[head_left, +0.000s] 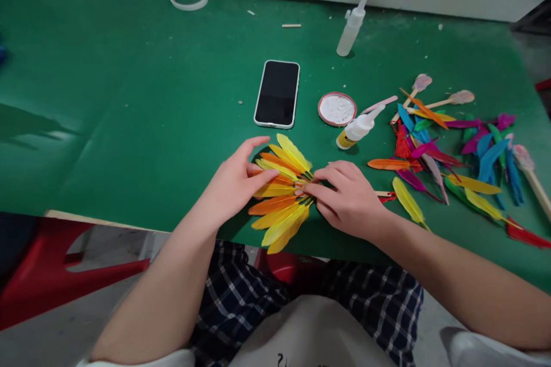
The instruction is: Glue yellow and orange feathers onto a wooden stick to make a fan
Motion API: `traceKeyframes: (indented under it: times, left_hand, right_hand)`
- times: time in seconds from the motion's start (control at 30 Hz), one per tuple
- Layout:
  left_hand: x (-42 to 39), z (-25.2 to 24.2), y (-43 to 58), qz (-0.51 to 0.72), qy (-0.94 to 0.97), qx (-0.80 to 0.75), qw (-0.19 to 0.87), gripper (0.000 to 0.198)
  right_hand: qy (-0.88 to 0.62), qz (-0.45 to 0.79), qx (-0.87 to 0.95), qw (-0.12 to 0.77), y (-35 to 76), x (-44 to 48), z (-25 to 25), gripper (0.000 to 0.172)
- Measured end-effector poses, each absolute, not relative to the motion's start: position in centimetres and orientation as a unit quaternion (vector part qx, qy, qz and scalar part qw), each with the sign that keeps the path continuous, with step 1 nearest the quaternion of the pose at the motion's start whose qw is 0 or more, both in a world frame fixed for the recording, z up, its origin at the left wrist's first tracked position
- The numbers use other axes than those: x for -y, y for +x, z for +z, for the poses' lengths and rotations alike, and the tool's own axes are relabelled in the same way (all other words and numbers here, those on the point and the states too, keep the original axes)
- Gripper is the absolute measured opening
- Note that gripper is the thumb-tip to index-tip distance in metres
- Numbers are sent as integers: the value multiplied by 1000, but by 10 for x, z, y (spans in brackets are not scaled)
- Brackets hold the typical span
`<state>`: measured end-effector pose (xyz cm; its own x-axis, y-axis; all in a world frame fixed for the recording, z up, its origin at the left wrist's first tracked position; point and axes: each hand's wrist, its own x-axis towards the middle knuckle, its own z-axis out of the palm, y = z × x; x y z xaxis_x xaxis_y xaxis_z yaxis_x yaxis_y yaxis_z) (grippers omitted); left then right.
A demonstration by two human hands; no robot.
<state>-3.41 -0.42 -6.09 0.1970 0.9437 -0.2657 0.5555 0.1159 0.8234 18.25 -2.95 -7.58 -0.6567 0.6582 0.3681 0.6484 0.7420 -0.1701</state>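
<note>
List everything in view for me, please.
table: 1, green, beneath
ring: 1, white, back left
short stick: 1, pale, back
phone: 1, black, centre
bottles: 2, whitish, right of phone
dish: 1, white and red, beside phone
pink stick: 1, pink, right
feather fan: 1, yellow and orange, front
loose feathers: many, multicoloured, right
blob-ended sticks: at least 3, pale, right
seats: at least 2, red, below
scraps: several, whitish, scattered
trousers: 1 pair, checked, bottom
shirt: 1, light, bottom
left hand: 1, bare, at feather fan
right hand: 1, bare, pinching feather fan
</note>
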Motion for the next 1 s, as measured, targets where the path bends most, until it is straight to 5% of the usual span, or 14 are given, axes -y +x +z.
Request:
traceKeyframes:
  times: [1.0]
  left_hand:
    - [4, -62, -30, 223, 624, -601, 447, 54]
  right_hand:
    - [-372, -5, 909, 191, 177, 31, -75, 21]
